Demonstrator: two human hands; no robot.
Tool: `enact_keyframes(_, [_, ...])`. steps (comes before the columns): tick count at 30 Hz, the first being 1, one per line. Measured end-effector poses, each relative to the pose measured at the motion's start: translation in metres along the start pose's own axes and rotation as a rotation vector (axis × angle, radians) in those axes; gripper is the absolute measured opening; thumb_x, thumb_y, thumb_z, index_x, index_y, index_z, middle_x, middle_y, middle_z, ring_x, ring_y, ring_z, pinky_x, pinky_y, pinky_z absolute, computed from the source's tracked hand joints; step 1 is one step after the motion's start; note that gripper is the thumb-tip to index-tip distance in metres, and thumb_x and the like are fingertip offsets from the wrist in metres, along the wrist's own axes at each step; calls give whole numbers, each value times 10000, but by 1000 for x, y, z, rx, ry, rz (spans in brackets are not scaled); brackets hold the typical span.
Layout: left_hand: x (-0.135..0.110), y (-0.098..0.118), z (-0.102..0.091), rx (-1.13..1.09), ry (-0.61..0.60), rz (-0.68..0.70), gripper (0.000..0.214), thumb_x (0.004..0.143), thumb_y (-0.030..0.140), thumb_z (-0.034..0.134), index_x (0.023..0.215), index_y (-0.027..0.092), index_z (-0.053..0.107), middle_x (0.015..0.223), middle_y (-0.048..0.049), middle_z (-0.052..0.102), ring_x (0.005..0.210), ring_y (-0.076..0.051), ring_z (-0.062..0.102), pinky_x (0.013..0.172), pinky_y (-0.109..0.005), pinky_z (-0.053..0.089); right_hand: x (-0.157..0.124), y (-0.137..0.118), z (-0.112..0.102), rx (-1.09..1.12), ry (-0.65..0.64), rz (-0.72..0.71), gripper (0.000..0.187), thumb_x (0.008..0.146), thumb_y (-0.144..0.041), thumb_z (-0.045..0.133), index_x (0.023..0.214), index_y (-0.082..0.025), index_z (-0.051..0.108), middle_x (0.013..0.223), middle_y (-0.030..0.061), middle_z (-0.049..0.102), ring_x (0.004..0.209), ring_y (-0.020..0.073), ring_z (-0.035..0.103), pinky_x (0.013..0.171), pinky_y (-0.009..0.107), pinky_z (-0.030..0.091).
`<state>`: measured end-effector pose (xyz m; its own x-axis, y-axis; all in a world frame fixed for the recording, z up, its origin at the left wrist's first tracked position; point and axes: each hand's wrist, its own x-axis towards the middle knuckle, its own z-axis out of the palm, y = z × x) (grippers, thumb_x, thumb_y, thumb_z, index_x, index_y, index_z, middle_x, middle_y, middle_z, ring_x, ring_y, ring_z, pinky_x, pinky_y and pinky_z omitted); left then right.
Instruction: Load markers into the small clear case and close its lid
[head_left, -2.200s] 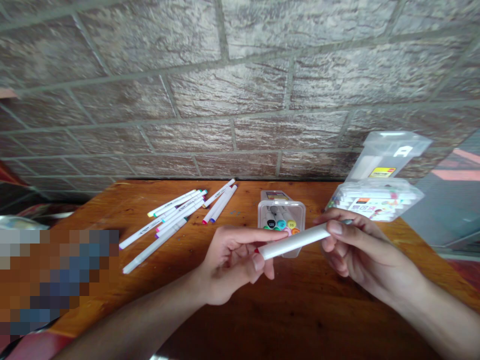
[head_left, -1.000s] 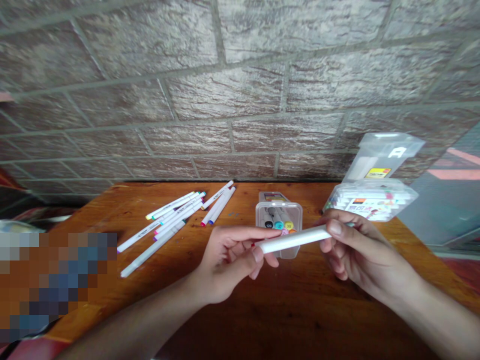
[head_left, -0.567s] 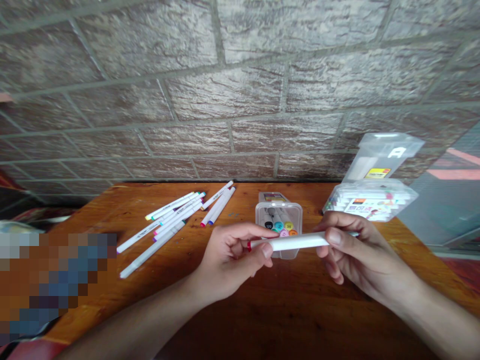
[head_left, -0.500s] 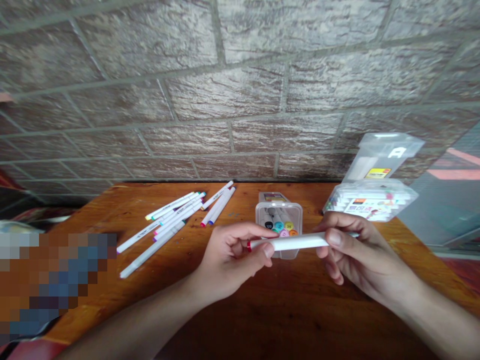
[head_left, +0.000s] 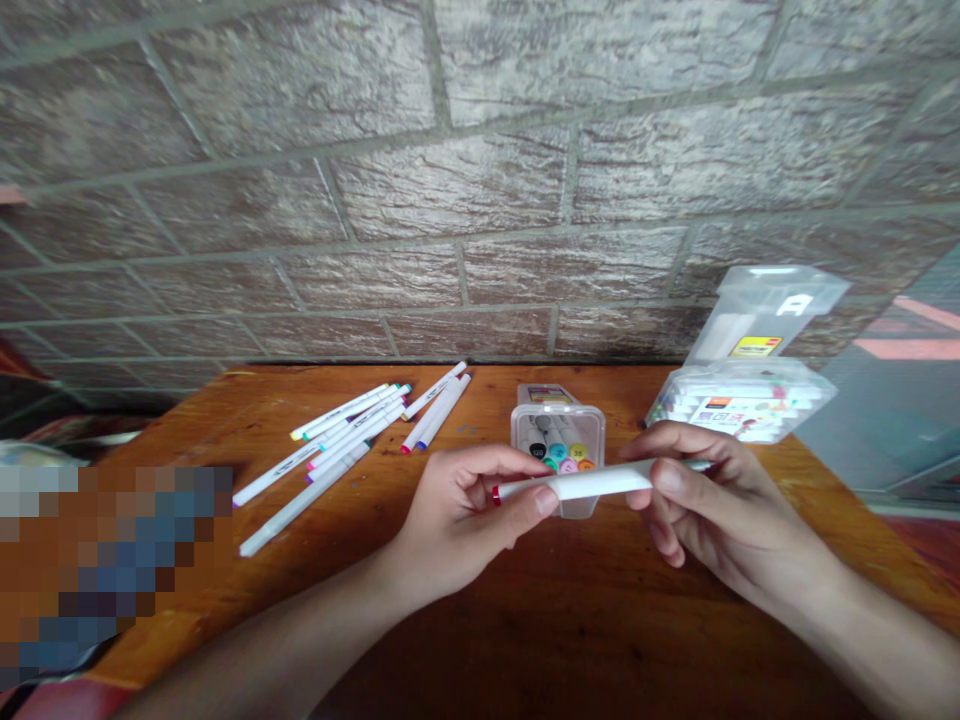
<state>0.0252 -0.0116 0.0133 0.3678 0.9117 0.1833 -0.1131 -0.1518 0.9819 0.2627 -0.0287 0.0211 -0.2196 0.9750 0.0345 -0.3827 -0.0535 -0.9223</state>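
A white marker (head_left: 592,482) with a red end lies level in front of me above the wooden table (head_left: 570,620). My left hand (head_left: 469,510) pinches its red-ended left part between thumb and fingers. My right hand (head_left: 701,500) grips the right end with thumb on top. Just behind the marker stands a small clear box (head_left: 559,440) with several coloured marker caps showing at its open end.
Several white markers (head_left: 352,435) lie loose on the table at the left. A larger clear case of markers (head_left: 742,400) with its lid up stands at the back right. A brick wall (head_left: 450,180) rises right behind the table. A blurred patch (head_left: 112,570) covers the lower left.
Both hands kept the marker. It has levelled out from a tilt, and my left hand has slid along it so the thumb now presses the barrel.
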Motion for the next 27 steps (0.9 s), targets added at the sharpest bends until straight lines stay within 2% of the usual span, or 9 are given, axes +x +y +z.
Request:
enact_keyframes(4, [0,1,-3,-36,-19,-18,331,869,399,818,992,92,806,715,-89,754,462,-91,552,437,-197,445,0,-2,2,-10,13,5,260,760,-367,943,909,-194,818,641,15,750,407,116,646,367,177,548])
enact_keyframes(11, [0,2,-3,-46,-17,-14,319,877,404,811,963,97,805,692,-72,732,463,-83,550,447,-185,425,1,-1,0,-36,1,9,256,758,-379,943,910,-205,832,650,18,754,413,119,653,369,181,546])
enact_keyframes(14, [0,2,-2,-14,3,-20,287,855,371,831,928,95,795,659,-52,711,465,-81,535,444,-178,415,0,0,1,-42,-24,-8,222,773,-356,936,908,-213,833,657,15,762,417,118,663,383,180,554])
enact_keyframes(19, [2,3,0,18,0,92,158,849,257,827,857,109,772,635,-24,692,479,-74,505,450,-178,381,-1,0,2,-56,-49,-24,179,786,-331,931,895,-221,839,664,17,777,428,112,673,404,174,561])
enact_keyframes(27, [1,2,-3,-10,-32,109,172,877,272,805,916,108,769,662,-21,684,493,-73,507,473,-179,403,-2,1,0,-46,-62,-29,156,816,-315,912,910,-213,841,684,14,783,443,103,685,419,156,574])
